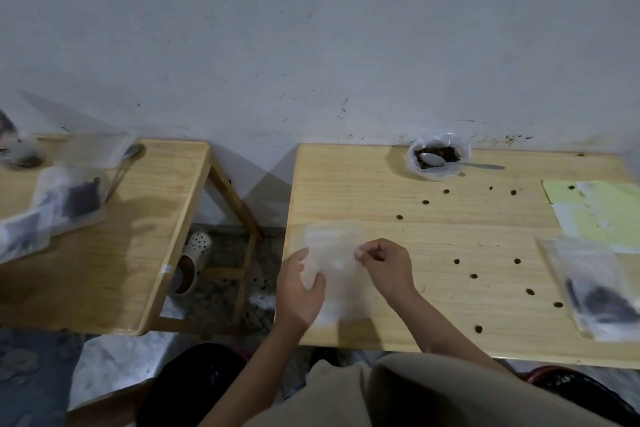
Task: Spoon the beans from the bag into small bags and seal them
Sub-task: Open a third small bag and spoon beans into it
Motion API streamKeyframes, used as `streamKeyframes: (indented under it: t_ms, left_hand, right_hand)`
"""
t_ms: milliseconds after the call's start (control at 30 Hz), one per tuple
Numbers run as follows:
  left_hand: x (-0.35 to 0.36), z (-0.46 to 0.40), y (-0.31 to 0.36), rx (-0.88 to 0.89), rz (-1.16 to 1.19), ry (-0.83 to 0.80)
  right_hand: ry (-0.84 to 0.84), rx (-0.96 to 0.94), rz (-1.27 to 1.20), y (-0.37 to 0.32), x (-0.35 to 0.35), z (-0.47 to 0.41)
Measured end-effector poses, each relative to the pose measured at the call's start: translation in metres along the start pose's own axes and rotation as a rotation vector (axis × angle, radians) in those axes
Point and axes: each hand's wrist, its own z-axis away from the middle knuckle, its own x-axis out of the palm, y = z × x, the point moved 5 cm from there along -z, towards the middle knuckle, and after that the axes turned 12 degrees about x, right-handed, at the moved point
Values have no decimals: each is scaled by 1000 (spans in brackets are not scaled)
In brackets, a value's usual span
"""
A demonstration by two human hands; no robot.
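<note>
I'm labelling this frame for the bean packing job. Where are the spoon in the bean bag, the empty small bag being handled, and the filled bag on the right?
spoon [433, 159]: head view, on its bowl.
empty small bag [334, 246]: head view, on its clear middle.
filled bag [604, 303]: head view, on the dark beans inside.

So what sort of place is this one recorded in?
Probably a home room or small informal workspace, not a lab or factory. Two low wooden tables stand against a scuffed plain wall, a slipper lies on the floor between them, and beans sit loose in a plastic bag with a household spoon.
</note>
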Motion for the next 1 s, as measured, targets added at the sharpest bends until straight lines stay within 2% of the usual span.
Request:
streamKeyframes:
  t_ms: [100, 200, 300, 367, 500, 600, 700, 767, 867, 1000]
  left_hand:
    - [-1, -16, 31, 87, 146, 17]
    - [6, -32, 61, 106, 244, 45]
    - [23, -48, 86, 134, 259, -39]
    - [40, -58, 103, 188, 227, -146]
    - [73, -70, 135, 266, 217, -247]
    - [90, -77, 154, 365, 160, -215]
    - [99, -75, 170, 453, 57, -84]
    - [103, -74, 177, 382, 120, -21]
    - [120, -71, 188, 215, 302, -101]
    - [130, -71, 197, 146, 335, -84]
  right_hand:
    - [-109, 7, -163, -7, -15, 2]
    - [-182, -7, -211, -19, -38, 1]
    - [-165, -58, -236, -41, -74, -7]
    - [-133, -110, -176, -60, -101, -16]
    - [-228, -232, 183, -93, -133, -26]
    - [-201, -234, 245, -106, -150, -33]
    - [-114, -215, 175, -109, -162, -41]
    - [-75, -195, 102, -107, -166, -45]
    - [-104, -197, 33, -105, -165, -43]
    - [-150, -238, 32, -105, -166, -40]
